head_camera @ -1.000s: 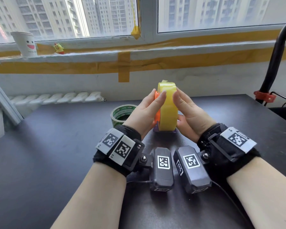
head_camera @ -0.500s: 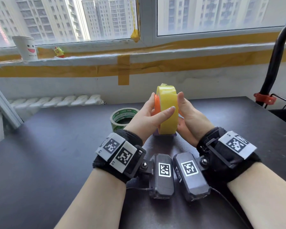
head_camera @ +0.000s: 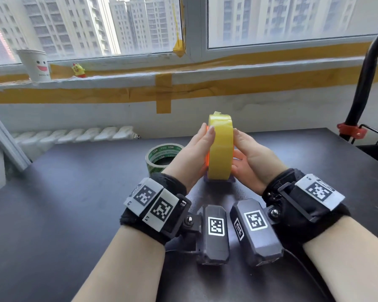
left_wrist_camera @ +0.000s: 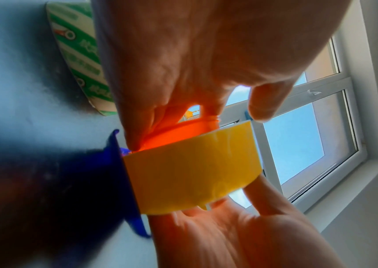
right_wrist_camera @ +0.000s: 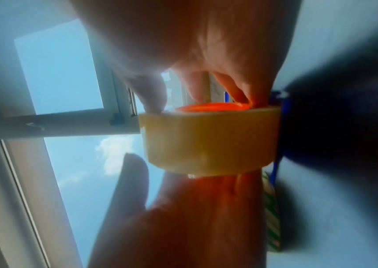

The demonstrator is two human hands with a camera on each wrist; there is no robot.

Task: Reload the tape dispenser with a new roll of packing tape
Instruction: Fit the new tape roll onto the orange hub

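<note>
A yellow tape roll [head_camera: 220,149] stands on edge over the blue dispenser base [head_camera: 219,181] on the dark table. An orange hub [head_camera: 207,153] shows at its left face. My left hand [head_camera: 193,154] holds the roll from the left, thumb on the upper rim. My right hand [head_camera: 252,155] holds it from the right. In the left wrist view my left fingers [left_wrist_camera: 160,112] pinch against the orange hub [left_wrist_camera: 178,134] beside the roll [left_wrist_camera: 192,168] and the blue base [left_wrist_camera: 116,163]. In the right wrist view my right fingertips [right_wrist_camera: 240,94] touch the orange hub [right_wrist_camera: 210,107] on the roll [right_wrist_camera: 208,141].
A green-printed tape roll [head_camera: 160,156] lies flat on the table [head_camera: 74,203] just left of my left hand. A paper cup [head_camera: 35,64] and a small yellow toy [head_camera: 78,70] stand on the windowsill. A black pole with a red clamp [head_camera: 349,129] rises at the right.
My left thumb slid off the middle of the yellow tread up to the roll's upper left rim. The roll stays upright between both hands.
</note>
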